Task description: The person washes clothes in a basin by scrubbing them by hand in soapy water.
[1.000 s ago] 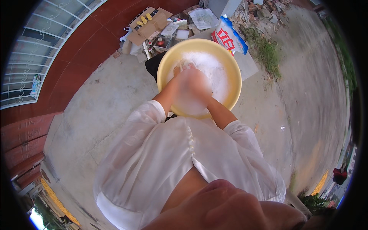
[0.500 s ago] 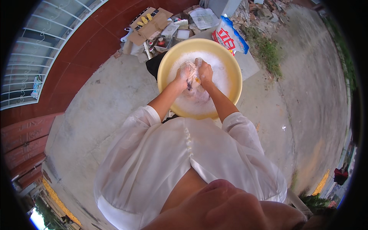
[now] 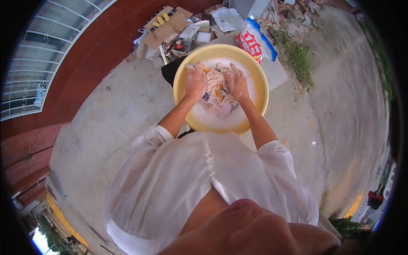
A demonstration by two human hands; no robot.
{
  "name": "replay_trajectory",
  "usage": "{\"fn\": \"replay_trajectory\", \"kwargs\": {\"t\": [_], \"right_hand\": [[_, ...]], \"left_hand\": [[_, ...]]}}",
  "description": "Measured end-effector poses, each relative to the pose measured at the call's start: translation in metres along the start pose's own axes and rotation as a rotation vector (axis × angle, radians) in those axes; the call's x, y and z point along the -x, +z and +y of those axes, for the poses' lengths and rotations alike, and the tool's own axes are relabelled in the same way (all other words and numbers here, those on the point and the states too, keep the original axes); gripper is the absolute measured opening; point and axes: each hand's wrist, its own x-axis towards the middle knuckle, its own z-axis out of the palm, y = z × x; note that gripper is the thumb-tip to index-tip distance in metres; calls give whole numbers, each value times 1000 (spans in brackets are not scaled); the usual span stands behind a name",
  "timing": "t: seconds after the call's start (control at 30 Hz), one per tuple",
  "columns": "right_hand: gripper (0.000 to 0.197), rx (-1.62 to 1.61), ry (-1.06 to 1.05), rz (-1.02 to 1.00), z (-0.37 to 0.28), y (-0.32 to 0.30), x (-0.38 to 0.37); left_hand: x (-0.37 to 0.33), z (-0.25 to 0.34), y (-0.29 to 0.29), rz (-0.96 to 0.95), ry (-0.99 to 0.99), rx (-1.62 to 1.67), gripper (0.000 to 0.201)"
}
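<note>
Basin [image 3: 264, 100]: in the head view, yellow and round, it is standing right in front of the person's body and holding white suds [image 3: 212, 122].
Plastic bag [image 3: 257, 40]: blue, white and red, it is standing just beyond the basin's upper right rim, on a grey slab [image 3: 278, 76].
Black item [image 3: 168, 73]: it is poking out at the basin's left side, too hidden to identify.
Cardboard box [image 3: 163, 37]: it is lying opened out among clutter beyond the basin, and small yellow items [image 3: 160, 20] are resting on it.
Weeds [image 3: 295, 59]: they are growing to the right of the bag, near a heap of rubble [image 3: 296, 16].
Barred window [image 3: 38, 63]: it is filling the upper left, with a dark red wall [image 3: 80, 68] running beside it.
Cloth [image 3: 219, 91]: pale with orange and dark patches, it is lying crumpled inside the basin, between the hands.
Cover: the hands are hiding the cloth's side edges, and suds are surrounding its lower part.
Left hand [image 3: 195, 85]: back upward and foamy, it is pressing at the cloth's left edge.
Right hand [image 3: 239, 85]: it is angling inward over the cloth's right edge, forearm slanting from the lower right.
Fingers [image 3: 231, 73]: on both hands they are bending over fabric; whether they are gripping it, I cannot tell.
</note>
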Motion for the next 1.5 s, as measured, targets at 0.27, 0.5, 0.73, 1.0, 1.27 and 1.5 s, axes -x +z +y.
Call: {"fn": "replay_trajectory", "kwargs": {"t": [0.27, 0.5, 0.73, 1.0, 1.27, 1.5], "right_hand": [[49, 372, 156, -288, 23, 45, -6], [17, 707, -69, -481, 131, 142, -7], [21, 528, -1, -337, 198, 185, -11], [47, -677, 0, -143, -6, 1, 32], [45, 149, -120, -259, 11, 4, 59], [41, 147, 401, -653, 50, 71, 20]], "left_hand": [[-6, -21, 94, -112, 134, -294, 41], [-28, -99, 178, -297, 256, -52, 42], [-52, -71, 145, -468, 32, -9, 39], [-50, -13, 34, -213, -3, 446, 40], [40, -5, 41, -551, 79, -92, 50], [27, -82, 141, -356, -317, 101, 56]]}}
